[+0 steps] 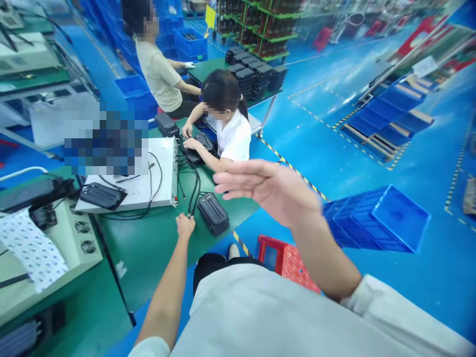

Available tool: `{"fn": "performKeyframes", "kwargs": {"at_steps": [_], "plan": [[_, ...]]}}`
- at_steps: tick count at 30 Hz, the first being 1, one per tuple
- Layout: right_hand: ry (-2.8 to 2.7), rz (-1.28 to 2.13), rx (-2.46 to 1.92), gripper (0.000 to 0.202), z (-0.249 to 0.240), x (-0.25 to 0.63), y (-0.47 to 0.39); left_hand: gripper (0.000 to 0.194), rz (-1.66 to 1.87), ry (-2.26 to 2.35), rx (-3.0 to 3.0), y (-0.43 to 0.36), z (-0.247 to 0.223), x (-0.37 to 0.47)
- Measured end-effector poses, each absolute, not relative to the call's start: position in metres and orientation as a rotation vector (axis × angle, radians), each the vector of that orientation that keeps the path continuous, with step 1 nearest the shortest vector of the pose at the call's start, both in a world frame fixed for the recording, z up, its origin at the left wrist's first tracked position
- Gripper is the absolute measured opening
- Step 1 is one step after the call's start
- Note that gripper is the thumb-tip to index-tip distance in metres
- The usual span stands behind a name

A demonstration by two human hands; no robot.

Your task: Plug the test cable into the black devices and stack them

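Head view: the left hand (185, 226) is at the green bench (148, 258); its fingers are closed on the lower ends of the black cables (195, 184), which run down from the side of the white instrument (168, 171); the exact grip on each connector is too small to tell. The right hand (275, 191) is raised in front of the body, well apart from the bench; its fingers are extended, close together, with nothing held. A black unit (213, 213) lies on the bench just beside the left hand, to its right; whether any cable is joined to it cannot be told. A seated co-worker (234, 134) has both hands at another black case (204, 142) beyond.

Step in hand, as judged: handling of the cable ends; a next move at this station would call for a steady left grip, the right hand brought down to the unit, and connector orientation checked before any contact.
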State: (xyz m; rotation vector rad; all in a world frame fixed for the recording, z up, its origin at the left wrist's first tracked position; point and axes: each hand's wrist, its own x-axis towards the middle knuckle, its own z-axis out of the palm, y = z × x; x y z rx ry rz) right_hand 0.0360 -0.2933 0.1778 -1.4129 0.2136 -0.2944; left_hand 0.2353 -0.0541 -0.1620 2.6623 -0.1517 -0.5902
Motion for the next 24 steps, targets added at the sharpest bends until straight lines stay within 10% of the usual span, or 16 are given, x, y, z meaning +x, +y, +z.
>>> {"fn": "performKeyframes", "kwargs": {"at_steps": [8,24], "plan": [[0.517,0.056,-1.845,0.022,-0.05,0.128,-0.294,0.035,-0.784,-0.161,2.66,-0.077,-0.189,0.254],[-0.755,0.669,-2.195,0.027,-0.07,0.308,-0.335,0.038,-0.564,0.059,1.625,-0.121,-0.071,0.245]]}}
